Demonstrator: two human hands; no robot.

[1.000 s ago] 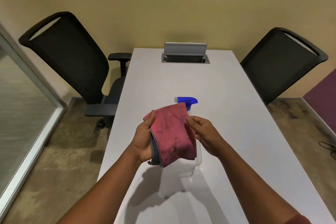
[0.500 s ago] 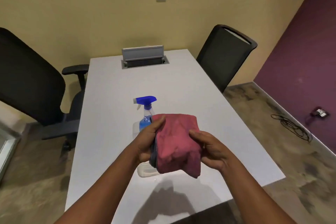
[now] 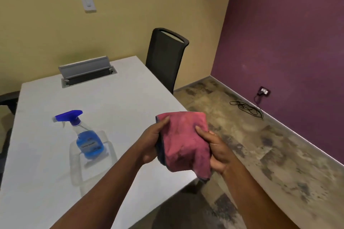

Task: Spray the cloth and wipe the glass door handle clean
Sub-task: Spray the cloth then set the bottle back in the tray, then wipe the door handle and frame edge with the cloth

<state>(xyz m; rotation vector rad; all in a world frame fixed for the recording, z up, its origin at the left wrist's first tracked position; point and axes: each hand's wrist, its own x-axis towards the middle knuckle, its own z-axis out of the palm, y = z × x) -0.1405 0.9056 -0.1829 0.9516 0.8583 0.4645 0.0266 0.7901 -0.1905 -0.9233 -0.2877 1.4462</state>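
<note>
A folded red cloth (image 3: 183, 139) with a dark grey underside is held up in front of me, over the table's right edge. My left hand (image 3: 151, 143) grips its left side, thumb on top. My right hand (image 3: 216, 151) grips its right side with the fingers curled round it. A clear spray bottle (image 3: 87, 138) with blue liquid and a blue trigger head stands upright on the white table (image 3: 121, 102), to the left of my hands and apart from them. No glass door or handle is in view.
A black office chair (image 3: 165, 57) stands at the table's far right corner. A grey cable box (image 3: 87, 72) with its lid raised sits at the table's far end. A black cable (image 3: 246, 108) lies on the floor by the purple wall (image 3: 290, 42).
The view has swung to the right; the glass panel and left chair have left the frame. Both hands kept hold of the cloth and carried it rightward, away from the spray bottle.
</note>
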